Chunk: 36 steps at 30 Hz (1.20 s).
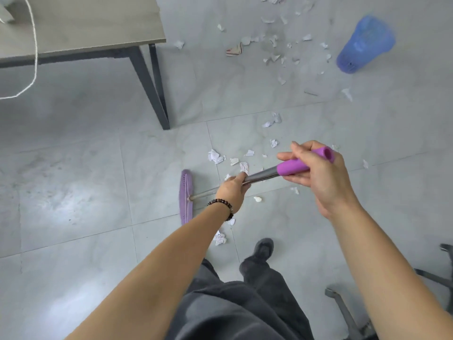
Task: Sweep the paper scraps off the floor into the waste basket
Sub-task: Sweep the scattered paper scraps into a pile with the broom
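Broom (pixel 263 177) held in both hands, seen from above over a pale tiled floor (pixel 73 192). My left hand (pixel 232 190) curls tight round the bare metal shaft low down, where it can steer. My right hand (pixel 316 170) wraps the purple end grip, where it can lever from the top. The purple broom head (pixel 185 196) sits low at the floor to the left of my shoe (pixel 263 249), though I cannot tell if the bristles touch. It lies on the left of the nearest paper scraps (pixel 217 157), so I judge the next stroke would push them rightward and away from me. More scraps are scattered toward the floor's far right, thickest just beside the blue waste basket (pixel 365 45). The basket is well apart from the broom, and too blurred for me to tell whether it stands upright or tilts. A grey table (pixel 98 33) stands over the floor's far left, and its dark leg (pixel 152 87) comes down near the scraps, so it is something the stroke must clear. A chair base (pixel 343 307) sits at the near right edge.
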Available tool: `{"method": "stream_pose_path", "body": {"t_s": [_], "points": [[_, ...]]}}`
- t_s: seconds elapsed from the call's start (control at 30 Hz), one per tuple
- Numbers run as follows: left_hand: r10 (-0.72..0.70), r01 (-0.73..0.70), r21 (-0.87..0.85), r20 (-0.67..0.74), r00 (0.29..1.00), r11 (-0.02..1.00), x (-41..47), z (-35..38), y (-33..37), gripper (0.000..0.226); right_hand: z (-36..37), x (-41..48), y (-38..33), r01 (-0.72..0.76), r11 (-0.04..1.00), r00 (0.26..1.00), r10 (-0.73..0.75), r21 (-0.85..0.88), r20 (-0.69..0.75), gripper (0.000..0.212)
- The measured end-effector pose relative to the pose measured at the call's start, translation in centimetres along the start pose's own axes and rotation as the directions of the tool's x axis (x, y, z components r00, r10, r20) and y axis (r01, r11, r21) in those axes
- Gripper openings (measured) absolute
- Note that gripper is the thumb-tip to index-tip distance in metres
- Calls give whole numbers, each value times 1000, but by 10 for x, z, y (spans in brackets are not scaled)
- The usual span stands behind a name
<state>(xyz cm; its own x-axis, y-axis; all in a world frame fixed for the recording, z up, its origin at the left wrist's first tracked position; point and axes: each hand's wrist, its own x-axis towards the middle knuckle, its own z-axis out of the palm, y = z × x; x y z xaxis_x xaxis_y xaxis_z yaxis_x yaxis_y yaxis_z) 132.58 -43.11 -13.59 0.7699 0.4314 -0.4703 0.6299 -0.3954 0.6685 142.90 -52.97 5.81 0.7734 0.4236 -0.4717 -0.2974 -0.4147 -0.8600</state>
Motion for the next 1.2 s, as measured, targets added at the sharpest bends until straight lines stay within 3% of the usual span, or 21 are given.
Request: {"method": "stream_pose_path", "body": {"t_s": [0.13,0.23,0.33,0.4,0.5,0.57,0.67,0.87,1.03,1.2], "points": [[45,-42,118,-21,999,992,22,4,56,25,-60,29,-20,15,997,1000,-16,76,17,29],[-21,32,120,-89,996,992,43,17,72,21,-95,73,-12,-55,987,996,43,150,85,29],[-166,182,67,-188,968,981,68,30,68,21,-104,126,15,-176,956,967,124,234,222,26],[-312,321,-6,-259,914,947,81,44,68,33,-101,157,37,-273,936,918,184,223,352,21],[-505,490,-122,-233,831,863,97,74,88,47,-111,183,72,-364,922,834,261,129,486,16],[-567,540,-177,-188,802,823,111,100,107,50,-134,190,85,-381,920,819,288,94,496,16],[-550,524,-184,-141,823,832,134,140,149,50,-190,207,84,-327,943,864,275,55,421,15],[-376,338,-238,-138,916,911,182,184,251,30,-297,234,35,-137,990,948,135,-13,287,17],[-278,237,-192,-224,934,952,171,175,286,25,-321,214,1,-55,998,952,49,14,301,24],[-307,282,-123,-318,897,952,107,177,283,28,-328,165,1,-23,999,911,1,47,413,26]]}}
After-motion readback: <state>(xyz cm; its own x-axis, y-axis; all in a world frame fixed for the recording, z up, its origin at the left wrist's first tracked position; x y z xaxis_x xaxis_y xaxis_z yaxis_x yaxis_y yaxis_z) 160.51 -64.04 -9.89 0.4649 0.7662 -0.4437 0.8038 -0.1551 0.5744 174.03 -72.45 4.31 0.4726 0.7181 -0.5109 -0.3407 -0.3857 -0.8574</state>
